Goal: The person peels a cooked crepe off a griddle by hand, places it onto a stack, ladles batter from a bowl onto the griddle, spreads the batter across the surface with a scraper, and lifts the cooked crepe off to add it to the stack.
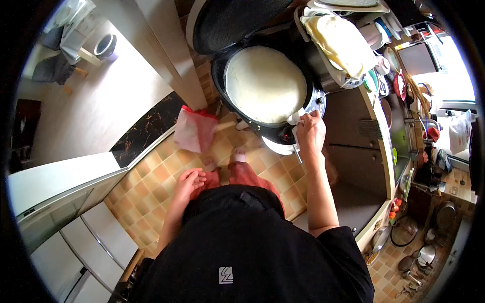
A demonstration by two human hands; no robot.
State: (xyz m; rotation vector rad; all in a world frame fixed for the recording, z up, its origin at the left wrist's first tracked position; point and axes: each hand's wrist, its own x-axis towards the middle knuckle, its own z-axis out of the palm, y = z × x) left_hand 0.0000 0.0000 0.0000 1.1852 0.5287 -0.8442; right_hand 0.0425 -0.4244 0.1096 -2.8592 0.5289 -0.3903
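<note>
A round black electric griddle (218,83) holds a pale, flat sheet of dough or batter (265,83) covering most of its plate. Its dark lid (232,22) is tipped up at the back. At the griddle's front right rim, my right hand (311,132) is closed around a white, crumpled piece of tissue or cloth (295,117). My left hand (191,181) hangs at my left side above the floor, its fingers loosely curled and apart from any object. Pale thin pancakes (339,43) lie piled on top of a metal pot just right of the griddle.
A red-edged white bag (196,130) stands on the tiled floor left of my feet. Brown cabinets (353,121) run along the right, below a counter crowded with dishes. White drawers (101,242) are at lower left. Pans hang or lie at far lower right.
</note>
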